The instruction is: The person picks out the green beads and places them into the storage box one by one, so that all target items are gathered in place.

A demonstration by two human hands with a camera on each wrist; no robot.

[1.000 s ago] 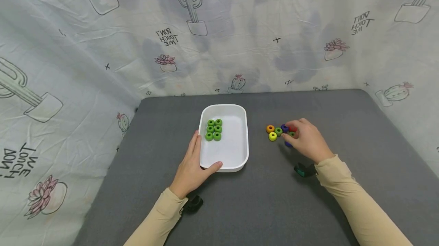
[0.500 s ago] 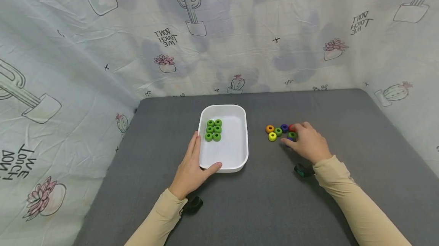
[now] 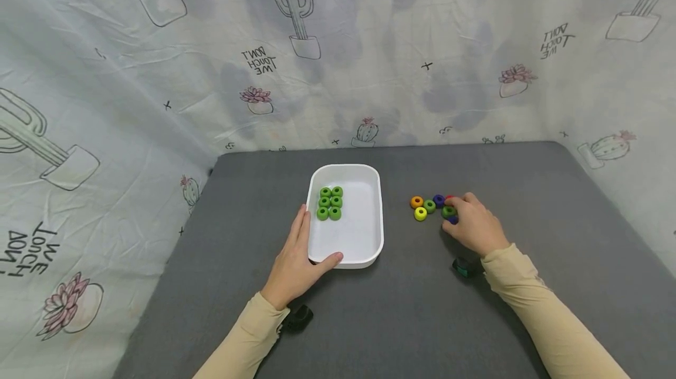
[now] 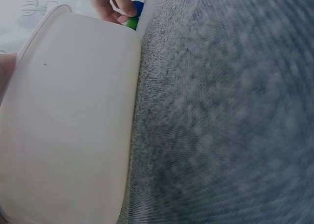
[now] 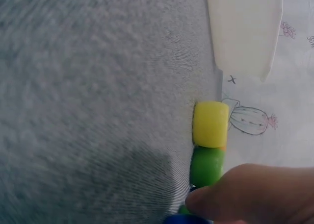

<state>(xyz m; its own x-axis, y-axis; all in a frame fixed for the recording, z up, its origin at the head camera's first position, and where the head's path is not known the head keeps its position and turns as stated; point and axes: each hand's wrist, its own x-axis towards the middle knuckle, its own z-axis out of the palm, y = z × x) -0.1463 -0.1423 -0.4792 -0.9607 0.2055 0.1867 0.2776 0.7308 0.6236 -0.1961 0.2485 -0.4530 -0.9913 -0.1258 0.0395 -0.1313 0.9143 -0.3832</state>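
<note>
My left hand [image 3: 294,261] holds the near left corner of a white plastic tray [image 3: 364,238], fingers along its side and thumb at its near rim. Several green beads [image 3: 324,202] stand in two columns inside the tray. To the right, my right hand [image 3: 477,226] bends its thumb and finger around a green bead [image 3: 449,212] in a small loose group. A blue bead [image 3: 452,220] lies against it by the thumb. In the right wrist view the thumb [image 5: 245,194] covers part of these beads. A red bead [image 3: 449,196] is mostly hidden behind the fingers.
Left of my right hand lie an orange bead [image 3: 416,202], a yellow bead [image 3: 420,213], another green bead [image 3: 429,206] and a blue bead [image 3: 439,200]. The grey tabletop [image 3: 380,320] ends at a cactus-print cloth [image 3: 338,74].
My right hand's thumb has drawn in toward the fingers, away from the left beads, and the nearer blue bead has shifted slightly right. The left hand and tray stay in place.
</note>
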